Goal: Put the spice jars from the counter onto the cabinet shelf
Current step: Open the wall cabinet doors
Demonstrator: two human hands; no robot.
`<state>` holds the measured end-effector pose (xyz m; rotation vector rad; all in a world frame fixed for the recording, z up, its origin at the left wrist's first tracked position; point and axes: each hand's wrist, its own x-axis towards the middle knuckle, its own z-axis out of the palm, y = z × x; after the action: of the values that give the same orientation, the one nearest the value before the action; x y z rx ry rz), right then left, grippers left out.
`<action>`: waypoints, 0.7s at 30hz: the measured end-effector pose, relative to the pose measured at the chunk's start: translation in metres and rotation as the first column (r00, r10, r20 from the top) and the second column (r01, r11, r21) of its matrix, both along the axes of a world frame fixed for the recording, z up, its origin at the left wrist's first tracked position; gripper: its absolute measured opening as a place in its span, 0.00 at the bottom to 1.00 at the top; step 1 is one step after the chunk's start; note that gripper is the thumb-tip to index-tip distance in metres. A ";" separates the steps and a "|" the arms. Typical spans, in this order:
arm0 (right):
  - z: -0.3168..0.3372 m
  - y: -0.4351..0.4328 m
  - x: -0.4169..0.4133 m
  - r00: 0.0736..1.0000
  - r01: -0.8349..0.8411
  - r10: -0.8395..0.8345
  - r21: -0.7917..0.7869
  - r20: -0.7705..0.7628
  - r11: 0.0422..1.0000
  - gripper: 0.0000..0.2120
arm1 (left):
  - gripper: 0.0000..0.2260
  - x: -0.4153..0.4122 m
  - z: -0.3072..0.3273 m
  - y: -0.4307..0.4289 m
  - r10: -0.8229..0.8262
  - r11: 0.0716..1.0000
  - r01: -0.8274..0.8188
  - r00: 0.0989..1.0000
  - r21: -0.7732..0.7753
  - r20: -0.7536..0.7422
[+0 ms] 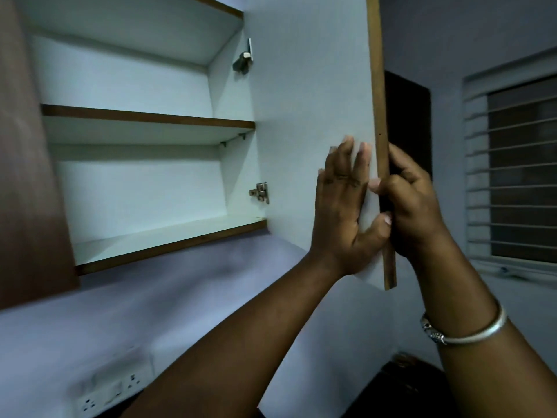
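In the lower right of the frame, the right hand (413,203) wraps the free edge of the cabinet door (310,116), fingers curled closed around it. Just left of it, the left hand (340,206) lies open and flat against the door's inner face, holding nothing. This two-sided hold probably steadies the door in its open position so that the shelves remain accessible. Farther back, upper left of the frame, the cabinet shelf (168,233) and the shelf above (144,116) carry nothing. No spice jars are in view; the surface lies below the frame, so no jar has been placed
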<state>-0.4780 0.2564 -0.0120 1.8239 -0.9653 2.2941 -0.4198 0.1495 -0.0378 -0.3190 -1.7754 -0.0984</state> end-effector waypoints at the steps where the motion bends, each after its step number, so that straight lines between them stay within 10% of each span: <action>1: 0.000 0.006 -0.009 0.998 0.055 -0.055 0.001 0.008 0.998 0.23 | 0.38 -0.009 -0.001 0.004 0.031 1.000 -0.031 0.999 -0.004 0.026; 8: -0.001 0.017 -0.069 0.892 0.397 -0.405 0.081 0.203 0.914 0.13 | 0.40 -0.096 -0.005 0.024 0.310 0.949 -0.314 0.939 0.006 0.149; 21: -0.015 0.015 -0.118 0.842 0.466 -0.488 0.145 0.232 0.873 0.12 | 0.38 -0.133 -0.007 0.032 0.496 0.868 -0.493 0.847 -0.063 0.191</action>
<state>-0.5956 0.2718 -0.0268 1.1290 -1.3861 2.2180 -0.5525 0.1811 -0.0446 0.1581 -2.0085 0.2595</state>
